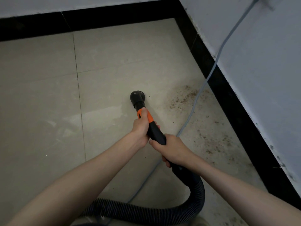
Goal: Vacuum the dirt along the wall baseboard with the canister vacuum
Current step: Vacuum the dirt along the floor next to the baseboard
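Note:
Both hands hold a black vacuum wand (156,131) with an orange band. My left hand (141,128) grips it at the orange part, and my right hand (169,147) grips it lower, where the ribbed black hose (197,191) begins. The round black nozzle (137,95) points down at the beige tile floor (48,103), left of the dirt. Brown dirt specks (182,98) lie scattered along the black baseboard (231,98) on the right, with more dirt (216,142) nearer to me. The canister itself is out of view.
A light blue cable (219,53) runs down the white wall, over the baseboard and across the dirty floor under my arms. A second black baseboard (97,18) runs along the far wall and meets the right one at a corner. The hose loops across the floor below me.

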Tool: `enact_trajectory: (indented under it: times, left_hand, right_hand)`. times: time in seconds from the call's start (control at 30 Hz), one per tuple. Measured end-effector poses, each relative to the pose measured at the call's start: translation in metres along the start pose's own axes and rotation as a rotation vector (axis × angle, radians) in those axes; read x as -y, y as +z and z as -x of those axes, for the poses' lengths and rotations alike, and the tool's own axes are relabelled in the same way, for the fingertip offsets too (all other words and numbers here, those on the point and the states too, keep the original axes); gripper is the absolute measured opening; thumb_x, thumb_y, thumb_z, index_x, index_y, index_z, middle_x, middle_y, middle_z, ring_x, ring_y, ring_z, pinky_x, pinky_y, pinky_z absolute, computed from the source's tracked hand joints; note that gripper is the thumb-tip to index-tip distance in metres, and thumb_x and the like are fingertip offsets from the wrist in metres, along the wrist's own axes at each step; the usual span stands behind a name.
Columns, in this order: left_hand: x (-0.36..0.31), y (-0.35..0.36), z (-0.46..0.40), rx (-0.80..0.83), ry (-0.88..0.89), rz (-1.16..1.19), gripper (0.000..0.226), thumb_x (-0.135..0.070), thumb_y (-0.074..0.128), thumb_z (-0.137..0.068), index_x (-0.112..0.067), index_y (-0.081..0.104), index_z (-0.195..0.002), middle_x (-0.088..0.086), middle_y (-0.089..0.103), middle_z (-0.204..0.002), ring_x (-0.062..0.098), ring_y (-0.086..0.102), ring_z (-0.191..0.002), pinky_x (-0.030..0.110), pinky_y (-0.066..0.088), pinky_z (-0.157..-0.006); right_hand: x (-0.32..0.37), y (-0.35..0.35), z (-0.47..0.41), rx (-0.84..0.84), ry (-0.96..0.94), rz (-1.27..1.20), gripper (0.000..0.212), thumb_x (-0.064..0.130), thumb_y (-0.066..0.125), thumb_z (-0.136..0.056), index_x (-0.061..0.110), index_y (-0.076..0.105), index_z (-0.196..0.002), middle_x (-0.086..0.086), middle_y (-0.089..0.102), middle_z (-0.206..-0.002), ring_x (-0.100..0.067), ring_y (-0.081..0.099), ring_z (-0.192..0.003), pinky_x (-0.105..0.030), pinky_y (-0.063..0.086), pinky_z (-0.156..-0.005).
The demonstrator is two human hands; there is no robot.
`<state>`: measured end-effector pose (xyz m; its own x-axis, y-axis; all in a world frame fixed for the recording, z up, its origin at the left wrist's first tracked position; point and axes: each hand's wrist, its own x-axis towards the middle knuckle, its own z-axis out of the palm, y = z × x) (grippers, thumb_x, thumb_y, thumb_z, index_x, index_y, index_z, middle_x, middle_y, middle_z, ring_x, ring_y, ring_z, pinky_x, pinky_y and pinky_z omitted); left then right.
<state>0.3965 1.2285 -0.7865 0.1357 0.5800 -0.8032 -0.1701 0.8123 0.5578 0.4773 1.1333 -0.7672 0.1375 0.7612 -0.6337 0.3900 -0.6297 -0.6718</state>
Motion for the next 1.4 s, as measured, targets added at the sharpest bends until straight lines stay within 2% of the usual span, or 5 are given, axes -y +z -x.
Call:
enact_trajectory:
  times: [0.33,0.6,0.87,1.2,1.4]
  left_hand:
    - [0.018,0.05,-0.005,0.156,-0.001,-0.255,0.043,-0.048,0.035,-0.099,-0.006,0.045,-0.098,0.009,0.053,-0.071,0.021,0.056,-0.059,0.027,0.049,-0.05]
    - [0.022,0.031,-0.004,0.092,0.061,-0.214,0.042,-0.048,0.035,-0.099,-0.01,0.047,-0.084,0.008,0.054,-0.067,0.018,0.056,-0.052,0.024,0.049,-0.047]
    - [0.024,-0.015,0.003,0.042,0.076,-0.128,0.042,-0.049,0.033,-0.099,-0.011,0.045,-0.085,0.009,0.054,-0.067,0.017,0.055,-0.049,0.026,0.047,-0.047]
    - [0.029,0.011,0.0,0.127,0.043,-0.243,0.045,-0.049,0.034,-0.099,-0.006,0.045,-0.1,0.011,0.055,-0.073,0.02,0.057,-0.054,0.023,0.048,-0.043]
    - [0.034,0.021,0.001,0.106,0.036,-0.248,0.047,-0.052,0.029,-0.099,-0.01,0.047,-0.091,0.013,0.055,-0.074,0.024,0.055,-0.06,0.032,0.049,-0.058]
  right_hand:
    - [-0.034,-0.018,0.004,-0.192,0.078,-0.164,0.034,0.046,0.058,-0.09,0.014,0.054,-0.078,-0.006,0.059,-0.052,-0.016,0.054,-0.033,-0.023,0.042,-0.037]
    - [-0.029,-0.01,0.005,-0.087,0.041,-0.131,0.037,0.047,0.057,-0.091,0.013,0.052,-0.079,-0.006,0.059,-0.058,-0.012,0.053,-0.033,-0.023,0.043,-0.039]
    - [-0.019,0.016,0.01,0.071,-0.031,-0.057,0.04,0.053,0.054,-0.091,0.015,0.05,-0.08,-0.004,0.059,-0.056,-0.015,0.055,-0.036,-0.023,0.043,-0.039]
    - [-0.033,0.005,0.018,-0.073,0.015,-0.122,0.046,0.056,0.048,-0.093,0.012,0.053,-0.081,-0.004,0.06,-0.052,-0.016,0.056,-0.036,-0.024,0.044,-0.041]
    - [-0.036,0.007,0.021,-0.126,0.068,-0.177,0.049,0.058,0.046,-0.093,0.011,0.053,-0.079,-0.005,0.058,-0.051,-0.017,0.053,-0.033,-0.024,0.041,-0.037]
